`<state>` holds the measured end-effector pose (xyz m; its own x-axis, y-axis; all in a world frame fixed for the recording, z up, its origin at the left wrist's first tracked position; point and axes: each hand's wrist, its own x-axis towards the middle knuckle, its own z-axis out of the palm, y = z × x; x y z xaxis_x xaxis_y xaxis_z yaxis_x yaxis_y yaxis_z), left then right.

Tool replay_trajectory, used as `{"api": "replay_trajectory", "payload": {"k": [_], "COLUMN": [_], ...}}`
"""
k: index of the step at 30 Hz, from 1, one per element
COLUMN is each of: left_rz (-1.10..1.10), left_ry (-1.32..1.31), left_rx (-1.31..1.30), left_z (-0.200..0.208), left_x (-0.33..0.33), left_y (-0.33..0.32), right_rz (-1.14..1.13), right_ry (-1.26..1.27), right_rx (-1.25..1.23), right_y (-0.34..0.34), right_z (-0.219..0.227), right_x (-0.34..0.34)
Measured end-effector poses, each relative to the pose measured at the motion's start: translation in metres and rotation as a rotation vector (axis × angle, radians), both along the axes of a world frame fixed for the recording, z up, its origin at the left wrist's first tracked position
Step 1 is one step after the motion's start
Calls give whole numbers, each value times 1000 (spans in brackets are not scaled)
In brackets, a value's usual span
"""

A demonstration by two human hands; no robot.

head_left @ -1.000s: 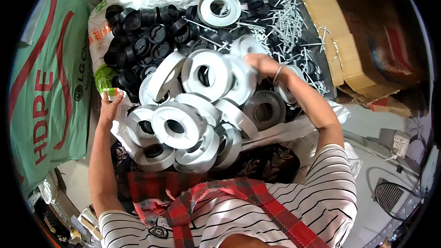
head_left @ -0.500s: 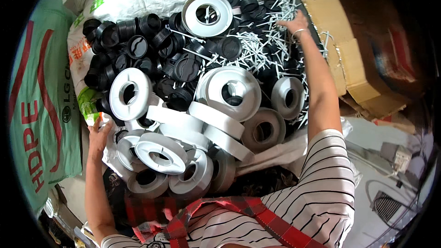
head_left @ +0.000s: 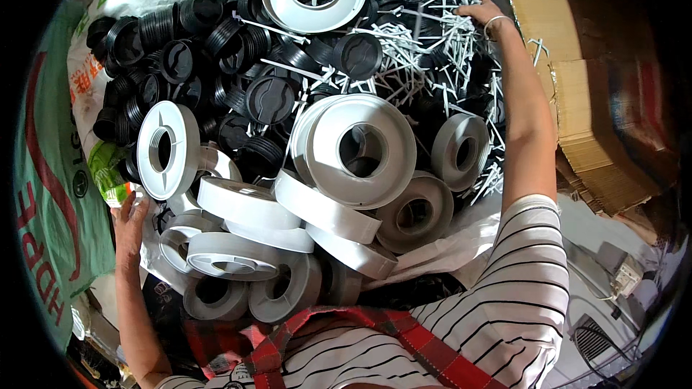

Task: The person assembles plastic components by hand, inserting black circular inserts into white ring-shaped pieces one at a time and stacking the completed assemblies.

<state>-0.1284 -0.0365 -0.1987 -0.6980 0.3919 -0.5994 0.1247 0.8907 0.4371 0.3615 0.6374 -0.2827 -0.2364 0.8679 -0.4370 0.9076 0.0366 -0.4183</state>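
Note:
My left hand (head_left: 130, 222) is closed on the near left edge of a printed white woven sack (head_left: 157, 239). At the far right, my right hand (head_left: 484, 14) reaches to a heap of thin light-grey plastic sticks (head_left: 458, 43); its thumb stands apart from the fingers and nothing shows in its grasp. Between the hands lie several black round ribbed caps (head_left: 270, 99) in a loose pile. Nearer to me, several white plastic rings with wide flanges (head_left: 389, 148) are stacked and tilted. One larger white ring (head_left: 349, 7) rests on the caps at the far side.
A green printed sack (head_left: 54, 209) stands at the left. Flattened cardboard (head_left: 591, 122) lies at the right, past my right arm. A grey surface with a pale plug-like box (head_left: 626, 277) and dark cables is at the lower right.
My view has shifted, so the pile appears larger and the rings sit further left. My right hand remains at the sticks and my left hand at the sack's edge.

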Motion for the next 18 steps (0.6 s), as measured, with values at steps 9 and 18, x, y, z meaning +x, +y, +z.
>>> {"api": "replay_trajectory", "payload": {"k": [9,18], "left_rz": [-21,50], "left_ry": [-55,-9], "left_rx": [17,115], "left_z": [11,3], "left_x": [5,0], "left_y": [2,-4], "right_rz": [3,-64], "right_ry": [-262,125], "right_rx": [244,-45], "right_y": [-48,-136], "right_z": [34,90], "right_x": [-18,20]}}
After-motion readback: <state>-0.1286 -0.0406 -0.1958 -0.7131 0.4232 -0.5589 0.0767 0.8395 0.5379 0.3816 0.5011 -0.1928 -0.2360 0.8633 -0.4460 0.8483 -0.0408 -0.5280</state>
